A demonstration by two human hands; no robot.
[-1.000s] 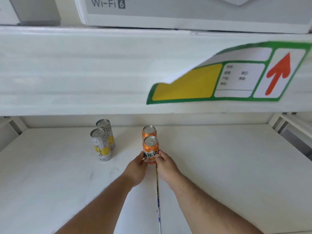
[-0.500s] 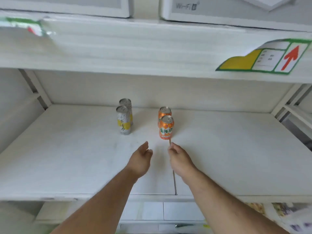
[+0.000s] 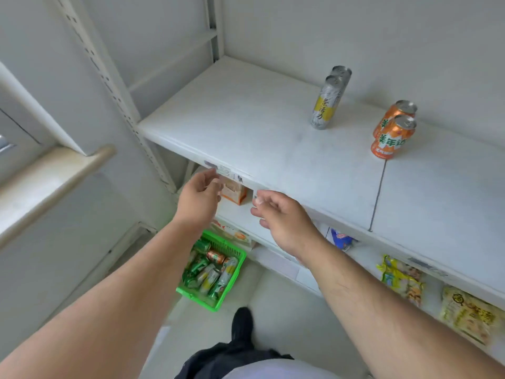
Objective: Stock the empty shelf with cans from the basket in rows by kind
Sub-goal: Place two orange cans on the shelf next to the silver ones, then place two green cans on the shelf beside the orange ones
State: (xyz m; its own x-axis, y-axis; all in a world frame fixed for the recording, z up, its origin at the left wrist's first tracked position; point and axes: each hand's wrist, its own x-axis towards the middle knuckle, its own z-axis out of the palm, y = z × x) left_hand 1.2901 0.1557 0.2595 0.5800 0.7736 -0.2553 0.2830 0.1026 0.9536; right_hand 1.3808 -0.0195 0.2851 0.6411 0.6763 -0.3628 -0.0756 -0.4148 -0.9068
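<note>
Both hands empty, left hand [image 3: 199, 194] and right hand [image 3: 281, 218] loosely curled, apart. Cans [image 3: 211, 269] in the basket [image 3: 232, 285] look smooth, rigid, probably heavy-ish; I'd grab around the sides.

Empty hands [image 3: 235, 203] above green basket [image 3: 235, 272] of cans [image 3: 210, 272]

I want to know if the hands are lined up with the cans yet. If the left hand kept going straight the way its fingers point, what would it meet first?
Probably the front edge of the shelf: the left hand points up at it, fingers near the label there. The basket lies below. Depth is unclear.
</note>
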